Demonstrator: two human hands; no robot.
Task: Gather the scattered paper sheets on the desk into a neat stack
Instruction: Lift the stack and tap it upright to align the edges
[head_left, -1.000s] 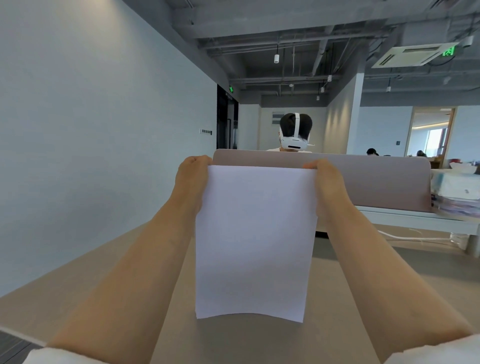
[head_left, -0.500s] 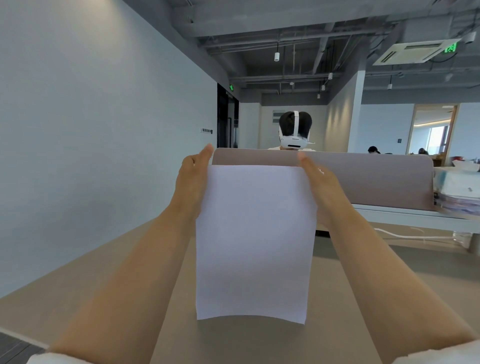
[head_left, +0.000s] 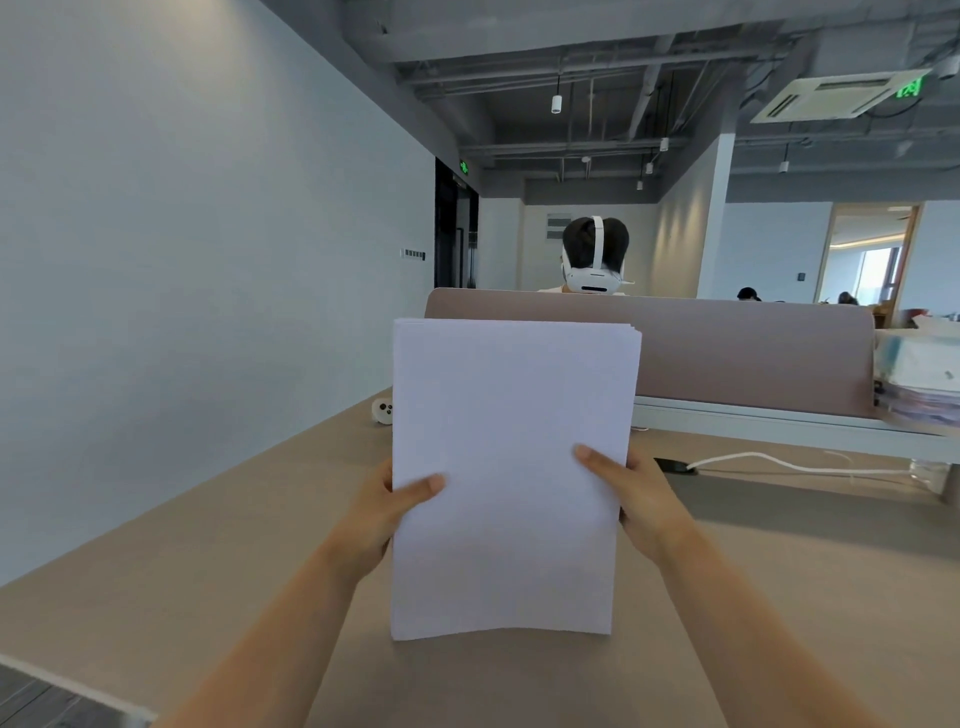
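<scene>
A stack of white paper sheets (head_left: 509, 467) stands upright on its lower edge on the beige desk (head_left: 208, 545). Several sheet edges show slightly offset at its top right corner. My left hand (head_left: 395, 506) grips the stack's left side at mid-height, thumb on the front face. On the right side my right hand (head_left: 631, 491) holds it the same way, thumb across the front. The fingers of both hands are hidden behind the paper.
A small white controller (head_left: 383, 412) lies on the desk at the far left, beside the wall. A white cable (head_left: 779, 462) runs across the far right of the desk. A mauve divider panel (head_left: 753, 353) closes the back; a person with a headset sits behind it.
Both hands have slid down from the stack's top corners to its sides at mid-height. The stack still stands upright on the desk.
</scene>
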